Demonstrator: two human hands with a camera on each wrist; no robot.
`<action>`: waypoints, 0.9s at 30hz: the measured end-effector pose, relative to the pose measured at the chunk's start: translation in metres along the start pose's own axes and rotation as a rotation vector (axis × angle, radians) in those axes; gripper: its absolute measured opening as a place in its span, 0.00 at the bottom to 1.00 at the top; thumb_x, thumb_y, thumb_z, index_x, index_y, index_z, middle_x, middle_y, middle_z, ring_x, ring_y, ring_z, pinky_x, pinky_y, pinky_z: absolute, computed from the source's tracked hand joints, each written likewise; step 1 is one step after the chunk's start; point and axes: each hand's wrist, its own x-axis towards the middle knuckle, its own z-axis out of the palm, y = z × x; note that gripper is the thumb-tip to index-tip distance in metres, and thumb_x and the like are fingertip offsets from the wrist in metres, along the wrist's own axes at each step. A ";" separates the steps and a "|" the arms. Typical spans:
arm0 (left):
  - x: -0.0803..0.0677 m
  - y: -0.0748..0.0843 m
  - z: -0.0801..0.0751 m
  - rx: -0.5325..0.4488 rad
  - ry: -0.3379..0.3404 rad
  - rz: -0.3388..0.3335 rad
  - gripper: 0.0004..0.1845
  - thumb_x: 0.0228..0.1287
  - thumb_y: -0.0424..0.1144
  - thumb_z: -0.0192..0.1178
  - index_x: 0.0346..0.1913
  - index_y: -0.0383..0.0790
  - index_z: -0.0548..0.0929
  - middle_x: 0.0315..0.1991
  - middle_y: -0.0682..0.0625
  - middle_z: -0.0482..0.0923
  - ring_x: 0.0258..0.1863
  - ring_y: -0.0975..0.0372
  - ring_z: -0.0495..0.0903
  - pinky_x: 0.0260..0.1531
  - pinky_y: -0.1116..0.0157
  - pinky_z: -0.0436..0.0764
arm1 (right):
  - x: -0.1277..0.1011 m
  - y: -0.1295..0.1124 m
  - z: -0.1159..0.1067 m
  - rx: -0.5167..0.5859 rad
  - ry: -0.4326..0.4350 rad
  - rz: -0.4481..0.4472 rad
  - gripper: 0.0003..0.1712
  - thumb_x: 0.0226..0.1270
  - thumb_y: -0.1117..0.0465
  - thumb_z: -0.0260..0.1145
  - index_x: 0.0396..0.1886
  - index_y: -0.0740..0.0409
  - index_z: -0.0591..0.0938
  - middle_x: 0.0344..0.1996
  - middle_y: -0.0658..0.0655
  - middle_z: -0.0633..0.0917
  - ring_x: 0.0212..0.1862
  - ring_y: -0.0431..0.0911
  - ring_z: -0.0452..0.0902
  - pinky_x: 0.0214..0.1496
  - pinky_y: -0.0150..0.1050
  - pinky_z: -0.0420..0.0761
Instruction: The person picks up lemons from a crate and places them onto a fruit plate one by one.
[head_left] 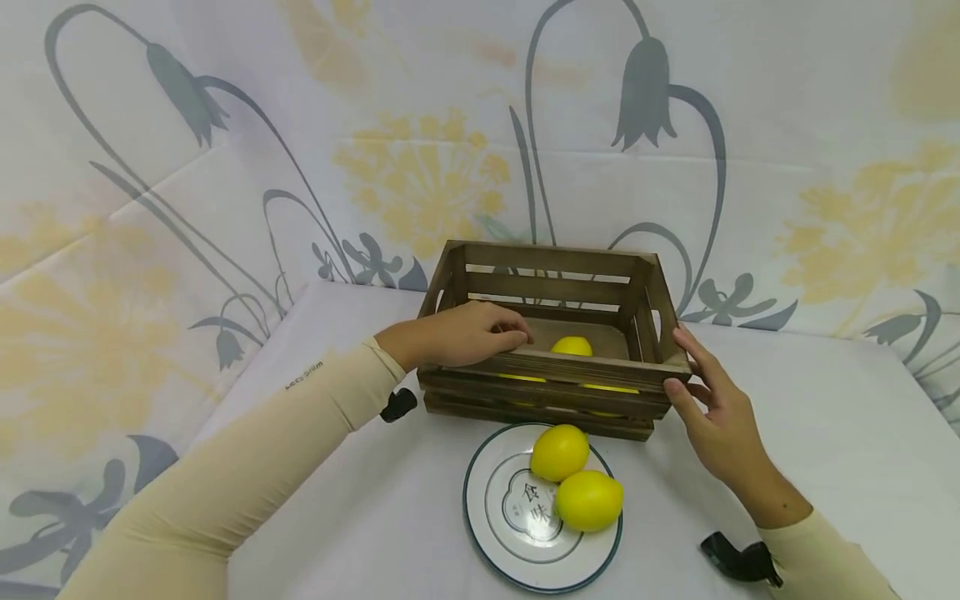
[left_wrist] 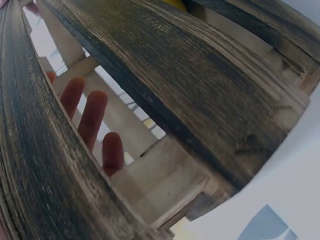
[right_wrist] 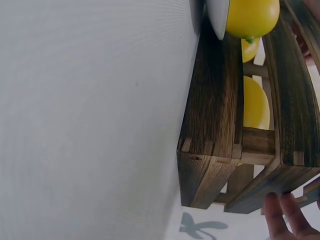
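A brown wooden slatted crate [head_left: 555, 375] stands on the white cloth, with a lemon [head_left: 572, 345] inside; more yellow shows between its front slats. My left hand [head_left: 465, 333] reaches over the crate's front rail, and its loosely bent fingers [left_wrist: 93, 117] show through a slat gap in the left wrist view. Nothing is seen in that hand. At the crate's right end is my right hand [head_left: 716, 417], its thumb at the front corner and extended fingers [right_wrist: 274, 215] touching the end panel. Before the crate, a white dark-rimmed plate [head_left: 495, 533] bears two lemons [head_left: 589, 500].
A white cloth [head_left: 337, 508] covers the table. Behind the crate hangs a pale cloth backdrop [head_left: 450, 75] with grey and yellow flowers. Dark devices [head_left: 738, 560] sit at both wrists. The plate lies close against the crate's front.
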 end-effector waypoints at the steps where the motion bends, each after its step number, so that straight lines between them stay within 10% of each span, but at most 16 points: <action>1: 0.001 0.000 0.000 -0.004 -0.019 -0.005 0.20 0.80 0.50 0.42 0.63 0.52 0.80 0.61 0.54 0.80 0.59 0.62 0.78 0.63 0.58 0.76 | 0.000 0.000 0.000 0.003 0.000 -0.004 0.37 0.71 0.71 0.60 0.77 0.48 0.64 0.76 0.47 0.66 0.61 0.18 0.64 0.57 0.10 0.65; 12: 0.011 -0.001 -0.006 0.031 -0.210 -0.055 0.26 0.81 0.56 0.34 0.73 0.55 0.69 0.73 0.54 0.67 0.74 0.59 0.64 0.75 0.56 0.63 | 0.000 0.002 -0.001 0.010 0.002 -0.017 0.37 0.70 0.72 0.61 0.77 0.49 0.65 0.75 0.45 0.67 0.60 0.18 0.65 0.57 0.11 0.66; 27: 0.010 0.006 -0.013 -0.001 -0.175 -0.068 0.22 0.81 0.53 0.42 0.68 0.53 0.75 0.66 0.55 0.74 0.65 0.61 0.73 0.67 0.58 0.72 | 0.001 0.004 -0.001 0.022 0.009 -0.038 0.38 0.69 0.72 0.62 0.76 0.49 0.66 0.75 0.47 0.68 0.59 0.19 0.66 0.57 0.11 0.67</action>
